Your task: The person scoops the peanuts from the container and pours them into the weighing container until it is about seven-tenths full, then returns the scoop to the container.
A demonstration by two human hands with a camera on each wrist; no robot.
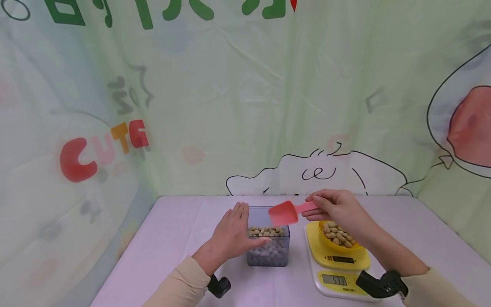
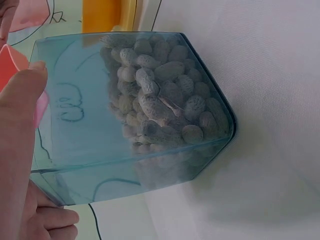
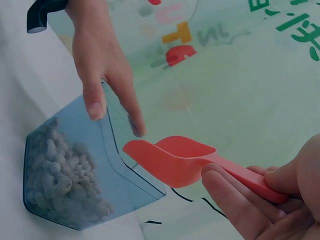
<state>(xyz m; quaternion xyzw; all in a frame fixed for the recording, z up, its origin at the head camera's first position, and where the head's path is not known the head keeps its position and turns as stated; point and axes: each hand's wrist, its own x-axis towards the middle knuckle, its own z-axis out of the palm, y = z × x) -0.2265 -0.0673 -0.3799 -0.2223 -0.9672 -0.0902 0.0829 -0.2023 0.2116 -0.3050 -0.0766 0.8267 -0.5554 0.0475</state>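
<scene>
My right hand (image 1: 341,211) holds a pink-red scoop (image 1: 284,213) by its handle, pinched between thumb and fingers. The scoop's bowl hovers by the top of a clear bluish plastic container (image 1: 267,257), and no peanuts show in it. Unshelled peanuts (image 2: 165,90) fill the container's lower part. At the container's left side is my left hand (image 1: 234,234), its fingers straight along that wall and its thumb stretched across the near side. In the right wrist view the left hand (image 3: 102,65) reaches down around the container's upper corner; whether it presses firmly cannot be told.
A yellow and white kitchen scale (image 1: 337,275) stands right of the container, its display reading 533. On it sits a yellow bowl (image 1: 323,236) of peanuts, partly hidden by my right hand. A printed curtain (image 1: 268,106) hangs behind the white-covered table (image 1: 176,238).
</scene>
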